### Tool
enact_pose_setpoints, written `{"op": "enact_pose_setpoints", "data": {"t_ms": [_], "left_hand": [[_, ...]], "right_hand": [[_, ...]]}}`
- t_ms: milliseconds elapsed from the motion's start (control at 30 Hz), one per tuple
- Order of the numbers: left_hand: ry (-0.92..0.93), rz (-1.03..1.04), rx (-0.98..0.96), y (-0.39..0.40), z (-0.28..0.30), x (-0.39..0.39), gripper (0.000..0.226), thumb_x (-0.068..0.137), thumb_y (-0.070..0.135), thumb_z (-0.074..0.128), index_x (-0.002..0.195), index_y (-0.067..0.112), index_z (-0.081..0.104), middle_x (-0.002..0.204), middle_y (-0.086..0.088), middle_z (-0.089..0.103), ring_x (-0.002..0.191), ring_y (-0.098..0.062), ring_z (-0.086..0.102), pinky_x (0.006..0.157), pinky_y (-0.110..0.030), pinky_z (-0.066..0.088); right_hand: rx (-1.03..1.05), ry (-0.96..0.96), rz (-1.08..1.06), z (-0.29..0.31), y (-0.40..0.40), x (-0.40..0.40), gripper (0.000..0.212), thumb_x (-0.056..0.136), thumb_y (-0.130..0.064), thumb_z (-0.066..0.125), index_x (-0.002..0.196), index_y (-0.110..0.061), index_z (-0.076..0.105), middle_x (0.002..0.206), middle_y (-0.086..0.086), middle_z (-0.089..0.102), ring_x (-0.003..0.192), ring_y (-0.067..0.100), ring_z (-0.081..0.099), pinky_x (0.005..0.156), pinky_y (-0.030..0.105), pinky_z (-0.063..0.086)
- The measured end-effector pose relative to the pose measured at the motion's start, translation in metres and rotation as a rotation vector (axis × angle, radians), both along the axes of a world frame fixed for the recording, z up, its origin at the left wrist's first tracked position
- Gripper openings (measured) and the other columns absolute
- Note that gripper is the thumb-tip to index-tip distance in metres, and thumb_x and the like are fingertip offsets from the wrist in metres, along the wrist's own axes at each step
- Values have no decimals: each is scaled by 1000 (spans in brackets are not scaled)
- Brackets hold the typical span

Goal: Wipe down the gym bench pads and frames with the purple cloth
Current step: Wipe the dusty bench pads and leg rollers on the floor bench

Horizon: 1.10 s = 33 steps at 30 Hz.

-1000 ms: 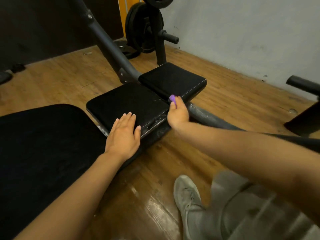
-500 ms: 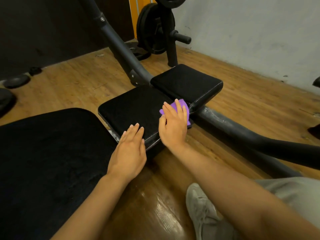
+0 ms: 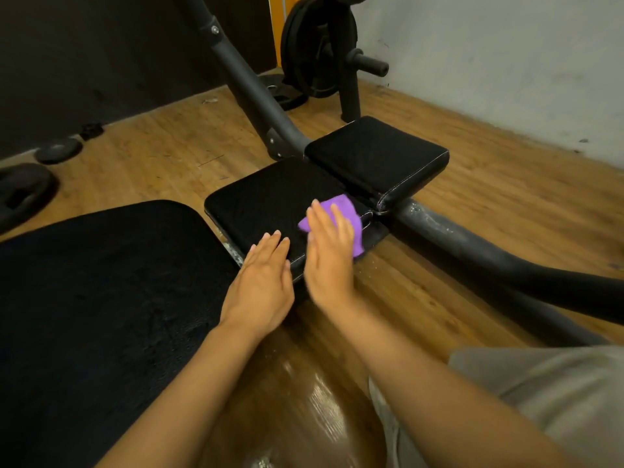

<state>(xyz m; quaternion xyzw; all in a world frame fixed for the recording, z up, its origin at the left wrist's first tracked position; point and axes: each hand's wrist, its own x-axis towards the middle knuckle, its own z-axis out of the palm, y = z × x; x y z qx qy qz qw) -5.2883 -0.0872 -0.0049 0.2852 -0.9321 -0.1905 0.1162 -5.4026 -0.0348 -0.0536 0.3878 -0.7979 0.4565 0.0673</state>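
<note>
My right hand [image 3: 329,256] has come up off the frame tube [image 3: 479,244] and now presses the purple cloth [image 3: 341,214] flat-fingered onto the middle pad [image 3: 270,201], left hand [image 3: 261,282] spread alongside, so pad wiping resumes.

Light: I see a dim room, warm tone.
Glare: bright sheen on the floor [image 3: 314,400] near me.
Blur: right hand [image 3: 329,255] is smeared.
Edges: wide-angle bending; black pads lose detail.

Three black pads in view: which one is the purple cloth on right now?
The middle pad, between the large near pad and the small far pad. The right hand presses the purple cloth flat on its right end; the left hand rests alongside.
</note>
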Motion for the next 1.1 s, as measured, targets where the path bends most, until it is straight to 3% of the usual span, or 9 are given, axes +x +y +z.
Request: {"op": "enact_pose_setpoints", "data": {"t_ms": [100,200,300,400,500,733,800,967,1100], "left_hand": [[20,-8,43,0,3,2,46,103,20,33,149,17,30,159,0,23,146,-6,10,115,-19,3],[32,19,56,0,4,4,45,103,19,36,148,18,31,158,3,24,145,-4,12,114,-18,5],[38,50,69,-1,3,4,45,103,19,37,148,19,33,158,5,23,145,-3,12,113,-16,5],[43,63,71,-2,0,2,45,103,19,38,148,19,35,158,6,25,146,-4,13,114,-16,5],[50,69,67,-3,0,1,45,103,19,37,148,19,34,157,6,25,145,-3,13,112,-15,3],[59,69,102,-5,-1,5,44,102,17,39,146,18,36,157,5,27,145,-3,14,112,-17,8],[64,67,105,-4,0,7,44,102,15,40,146,16,38,156,4,29,144,-4,16,113,-17,9],[54,75,130,-3,3,8,45,102,12,39,146,17,37,156,5,28,145,-4,15,111,-15,9],[-12,68,179,-11,14,14,46,102,14,40,148,19,36,157,7,25,146,-5,13,115,-22,12]], "right_hand": [[-151,-142,133,-14,1,38,42,103,-18,30,144,-19,36,153,-13,24,147,8,4,120,29,-3],[-133,-85,131,-17,2,19,43,103,-20,29,146,-20,33,153,-16,18,146,2,2,121,35,2],[-172,-92,-44,-15,-3,-18,45,101,-23,27,146,-19,32,156,-9,19,146,5,6,121,42,7],[-290,-309,-259,-8,-15,-40,49,101,-23,27,149,-18,24,159,-3,13,146,10,3,121,44,8],[-376,-457,-315,-11,-24,-13,54,99,-29,24,151,-19,12,160,-7,0,146,8,-6,121,33,1],[-447,-506,-54,-32,-17,72,54,94,-48,19,140,-39,-7,153,-15,-22,144,5,-15,111,7,-2],[-411,-454,-80,-28,-17,60,54,94,-48,16,141,-38,-9,151,-18,-25,144,8,-17,115,15,-4],[-315,-512,-332,-10,-26,-17,56,101,-33,20,152,-14,4,160,-2,-7,146,16,-12,121,38,1],[-328,-439,-228,-20,-23,24,58,101,-35,19,151,-12,2,159,-3,-9,146,17,-14,120,30,-4]]}}
